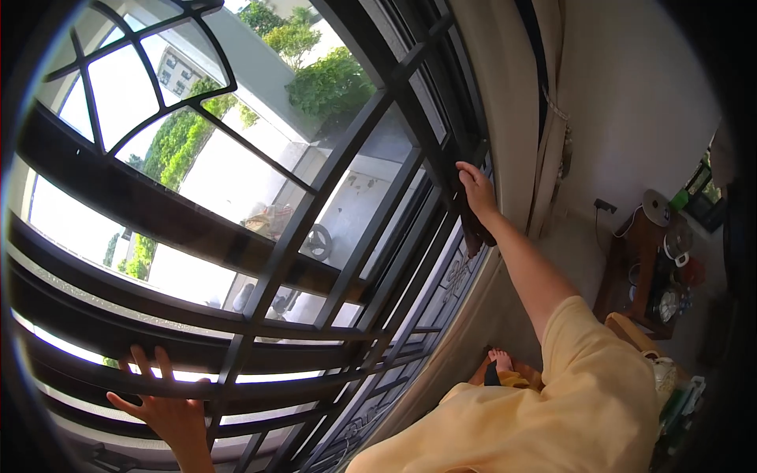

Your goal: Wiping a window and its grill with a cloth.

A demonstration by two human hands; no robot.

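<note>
A black metal window grille (284,260) with a curved pattern at its top fills the left and middle of the head view. My left hand (159,408) is at the lower left, fingers spread and reaching behind a grille bar; it holds nothing visible. On the right side of the window, my right hand (478,192) is bent around the dark frame's edge. A dark brown cloth (471,233) hangs from under that palm, and the palm side itself is hidden. Window glass (195,195) lies beyond the bars.
A beige curtain (514,106) hangs beside the window. My bare foot (500,358) is on an orange-brown surface. A wooden table (636,278) at right carries kitchenware, including a lidded pot (677,243). Outside are a ledge, a dark wheel-shaped object (319,242) and green shrubs (331,83).
</note>
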